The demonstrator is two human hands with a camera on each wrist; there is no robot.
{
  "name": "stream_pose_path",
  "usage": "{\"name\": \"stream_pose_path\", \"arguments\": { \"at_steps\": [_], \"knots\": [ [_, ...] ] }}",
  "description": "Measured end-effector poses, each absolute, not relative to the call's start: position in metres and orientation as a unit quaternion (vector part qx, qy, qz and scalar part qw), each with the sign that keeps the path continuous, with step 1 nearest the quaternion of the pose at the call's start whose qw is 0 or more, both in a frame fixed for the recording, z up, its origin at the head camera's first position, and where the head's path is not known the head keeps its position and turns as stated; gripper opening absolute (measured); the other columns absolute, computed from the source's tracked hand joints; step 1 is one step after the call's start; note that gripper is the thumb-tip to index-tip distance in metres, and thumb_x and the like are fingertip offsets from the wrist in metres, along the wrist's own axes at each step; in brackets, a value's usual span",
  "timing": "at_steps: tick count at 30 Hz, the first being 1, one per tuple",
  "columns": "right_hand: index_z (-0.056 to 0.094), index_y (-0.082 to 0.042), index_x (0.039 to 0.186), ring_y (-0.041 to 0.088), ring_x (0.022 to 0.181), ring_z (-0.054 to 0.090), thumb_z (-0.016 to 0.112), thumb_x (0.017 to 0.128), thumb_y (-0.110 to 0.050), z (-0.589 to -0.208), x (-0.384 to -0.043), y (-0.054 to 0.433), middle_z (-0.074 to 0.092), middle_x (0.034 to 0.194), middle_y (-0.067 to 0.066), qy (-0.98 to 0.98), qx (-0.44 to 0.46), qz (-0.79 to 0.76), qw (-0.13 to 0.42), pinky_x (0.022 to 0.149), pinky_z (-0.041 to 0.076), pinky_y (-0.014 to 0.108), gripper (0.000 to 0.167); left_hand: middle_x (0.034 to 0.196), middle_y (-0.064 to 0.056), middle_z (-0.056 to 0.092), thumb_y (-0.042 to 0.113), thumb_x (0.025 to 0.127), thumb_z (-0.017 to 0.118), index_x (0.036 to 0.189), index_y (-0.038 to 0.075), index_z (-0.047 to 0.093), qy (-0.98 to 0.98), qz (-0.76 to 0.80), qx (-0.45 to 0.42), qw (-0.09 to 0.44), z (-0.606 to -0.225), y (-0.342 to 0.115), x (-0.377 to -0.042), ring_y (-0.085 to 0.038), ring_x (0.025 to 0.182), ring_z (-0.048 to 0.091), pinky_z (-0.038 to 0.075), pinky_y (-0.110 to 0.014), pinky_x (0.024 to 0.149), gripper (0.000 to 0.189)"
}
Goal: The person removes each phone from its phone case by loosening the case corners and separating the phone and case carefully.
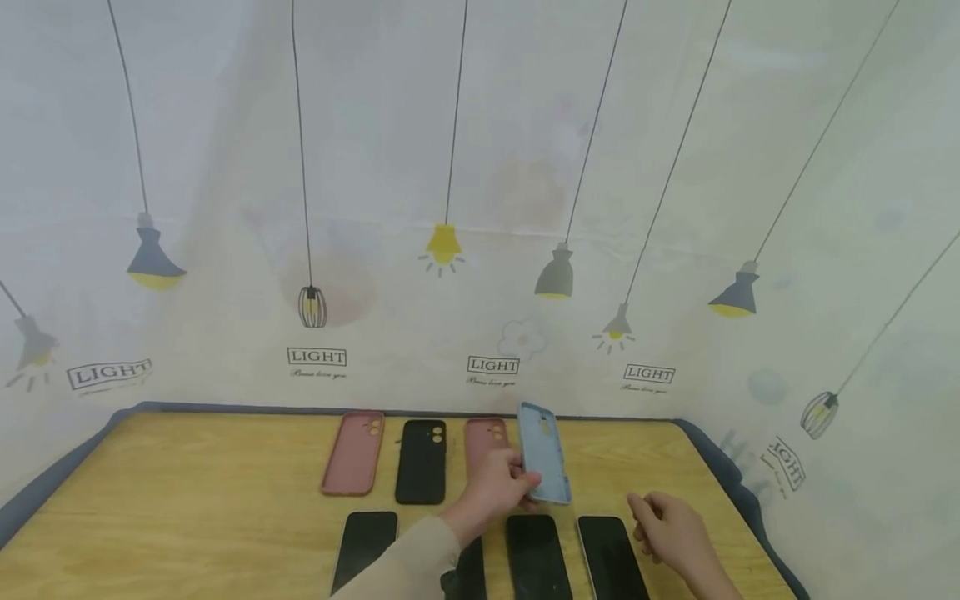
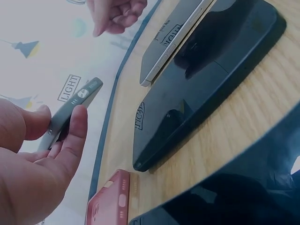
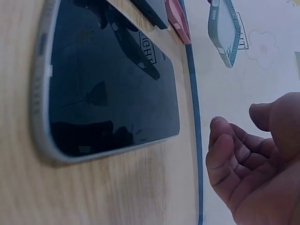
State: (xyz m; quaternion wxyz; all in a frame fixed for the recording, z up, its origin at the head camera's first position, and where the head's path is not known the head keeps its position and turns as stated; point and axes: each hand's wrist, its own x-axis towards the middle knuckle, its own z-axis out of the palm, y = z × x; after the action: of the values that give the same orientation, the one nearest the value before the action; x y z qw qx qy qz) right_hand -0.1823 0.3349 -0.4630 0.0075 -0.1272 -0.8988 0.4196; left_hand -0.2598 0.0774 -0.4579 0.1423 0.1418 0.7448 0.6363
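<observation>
My left hand (image 1: 495,487) pinches a light blue phone case (image 1: 543,450) by its left edge, thumb on one face and fingers on the other. The case stands tilted up near the back of the table, its open inside facing me. In the left wrist view the left hand (image 2: 47,159) grips the same case (image 2: 70,112) by its side. To the right, my right hand (image 1: 671,529) hovers with loosely curled fingers and holds nothing; a phone with a silver edge (image 1: 611,554) lies nearest to it. In the right wrist view thumb and fingers of the right hand (image 3: 258,164) are apart.
Along the back lie a pink case (image 1: 356,454), a black case (image 1: 422,467) and another pink case (image 1: 483,442), partly behind my left hand. In front are more dark phones (image 1: 538,554), one (image 1: 366,542) left of my sleeve. A printed curtain (image 1: 405,333) rises behind the table (image 1: 187,483).
</observation>
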Motion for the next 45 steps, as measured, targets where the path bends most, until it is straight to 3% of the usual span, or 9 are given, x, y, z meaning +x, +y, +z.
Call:
{"name": "stream_pose_path", "arguments": {
  "at_steps": [9, 25, 30, 36, 45],
  "knots": [
    [0.064, -0.001, 0.088, 0.02, 0.054, 0.059, 0.054, 0.108, -0.026, -0.466, -0.202, 0.33, 0.063, 0.068, 0.007, -0.897, -0.116, 0.426, 0.032, 0.048, 0.049, 0.03, 0.033, 0.087, -0.008, 0.068, -0.001, 0.098, 0.068, 0.116, -0.009, 0.065, 0.756, 0.618, 0.102, 0.188, -0.466, 0.096, -0.268, -0.017, 0.075, 0.072, 0.062, -0.03, 0.065, 0.021],
    [0.063, 0.001, 0.087, 0.017, 0.053, 0.058, 0.053, 0.108, -0.022, -0.475, -0.223, 0.321, 0.062, 0.065, 0.005, -0.9, -0.114, 0.418, 0.041, 0.048, 0.051, 0.03, 0.033, 0.074, -0.003, 0.069, 0.008, 0.096, 0.073, 0.097, -0.001, 0.069, 0.806, 0.564, 0.079, 0.162, -0.478, 0.114, -0.28, -0.011, 0.061, 0.068, 0.056, -0.024, 0.057, 0.009],
    [0.062, 0.0, 0.085, 0.016, 0.052, 0.057, 0.052, 0.108, -0.023, -0.477, -0.229, 0.32, 0.062, 0.064, 0.004, -0.903, -0.12, 0.412, 0.039, 0.048, 0.05, 0.029, 0.034, 0.063, -0.002, 0.066, 0.016, 0.093, 0.078, 0.082, 0.003, 0.071, 0.846, 0.509, 0.082, 0.133, -0.481, 0.115, -0.285, -0.01, 0.055, 0.062, 0.047, -0.021, 0.052, 0.019],
    [0.062, 0.0, 0.083, 0.016, 0.052, 0.057, 0.052, 0.108, -0.022, -0.479, -0.233, 0.319, 0.062, 0.064, 0.005, -0.904, -0.115, 0.41, 0.04, 0.047, 0.051, 0.028, 0.034, 0.055, 0.0, 0.059, 0.021, 0.093, 0.08, 0.075, 0.007, 0.065, 0.877, 0.461, 0.073, 0.119, -0.483, 0.117, -0.288, -0.012, 0.047, 0.057, 0.047, -0.024, 0.048, 0.027],
    [0.061, 0.0, 0.085, 0.015, 0.054, 0.058, 0.052, 0.109, -0.022, -0.479, -0.233, 0.316, 0.062, 0.066, 0.006, -0.901, -0.123, 0.416, 0.031, 0.05, 0.052, 0.029, 0.034, 0.053, 0.001, 0.051, 0.028, 0.095, 0.076, 0.06, 0.01, 0.058, 0.895, 0.426, 0.057, 0.116, -0.477, 0.125, -0.29, -0.013, 0.044, 0.048, 0.037, -0.026, 0.043, 0.044]
  ]
}}
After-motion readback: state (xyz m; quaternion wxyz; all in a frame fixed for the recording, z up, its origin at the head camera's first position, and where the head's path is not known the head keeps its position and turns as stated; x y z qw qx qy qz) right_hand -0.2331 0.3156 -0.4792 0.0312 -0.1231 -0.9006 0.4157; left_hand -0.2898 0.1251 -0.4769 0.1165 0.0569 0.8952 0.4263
